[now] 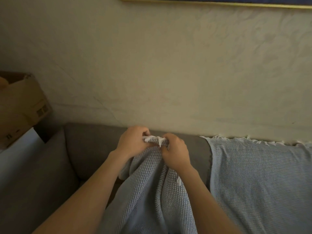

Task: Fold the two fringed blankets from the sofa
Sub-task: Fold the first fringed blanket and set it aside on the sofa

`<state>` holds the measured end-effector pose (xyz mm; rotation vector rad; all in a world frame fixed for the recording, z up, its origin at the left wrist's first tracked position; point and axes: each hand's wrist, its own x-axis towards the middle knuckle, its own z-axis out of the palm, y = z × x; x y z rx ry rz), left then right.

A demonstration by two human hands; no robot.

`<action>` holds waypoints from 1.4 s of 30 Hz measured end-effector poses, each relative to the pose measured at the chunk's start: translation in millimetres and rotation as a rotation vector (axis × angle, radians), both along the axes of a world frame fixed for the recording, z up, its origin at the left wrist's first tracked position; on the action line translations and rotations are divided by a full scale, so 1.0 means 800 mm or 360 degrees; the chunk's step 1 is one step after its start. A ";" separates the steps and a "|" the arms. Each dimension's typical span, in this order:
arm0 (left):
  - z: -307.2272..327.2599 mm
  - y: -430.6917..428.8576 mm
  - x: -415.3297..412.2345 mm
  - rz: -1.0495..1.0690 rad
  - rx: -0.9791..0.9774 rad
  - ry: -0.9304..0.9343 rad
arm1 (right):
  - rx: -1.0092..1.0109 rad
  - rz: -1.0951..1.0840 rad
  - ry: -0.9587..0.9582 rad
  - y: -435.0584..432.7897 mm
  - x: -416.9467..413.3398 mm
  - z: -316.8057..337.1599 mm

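1. While both hands are raised in front of the sofa's (91,149) backrest in the head view, the left hand (133,141) and the right hand (175,152) sit just beside each other. Each has its fingers curled round the bunched fringed edge (154,139) of the first blanket (148,191).
2. This blanket hangs from that double grip in long loose folds, down between the forearms and out past the lower edge of the view. Its lower end is hidden.
3. The second blanket (261,174) lies spread over the right part of the sofa, its fringe along the top edge of the backrest. It is apart from both hands and looks untouched.
4. My reading is that the first fold of the first blanket is in hand: two corners or edge sections seem to have been brought together at the fringe, though the bunching hides whether they are matched.
5. The next move probably calls for the hands to slide apart along the fringed edge to pull it taut and level. The hanging cloth can then be shaken flat before it is halved again.
6. A cardboard box (22,105) stands past the sofa's left end, and a picture frame (219,2) hangs high on the wall.
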<state>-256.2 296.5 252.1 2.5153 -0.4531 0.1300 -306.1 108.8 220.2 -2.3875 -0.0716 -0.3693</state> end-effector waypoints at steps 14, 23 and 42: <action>-0.047 0.054 0.017 0.0054 -0.0123 0.0443 | 0.0629 -0.0819 0.0077 -0.038 0.022 -0.005; -0.027 0.017 0.016 -0.0355 -0.0319 0.0739 | 0.0405 0.0407 0.0090 0.002 0.014 -0.008; -0.023 0.032 0.023 -0.0070 -0.0150 0.0515 | 0.0293 -0.0345 0.0190 -0.023 0.043 -0.001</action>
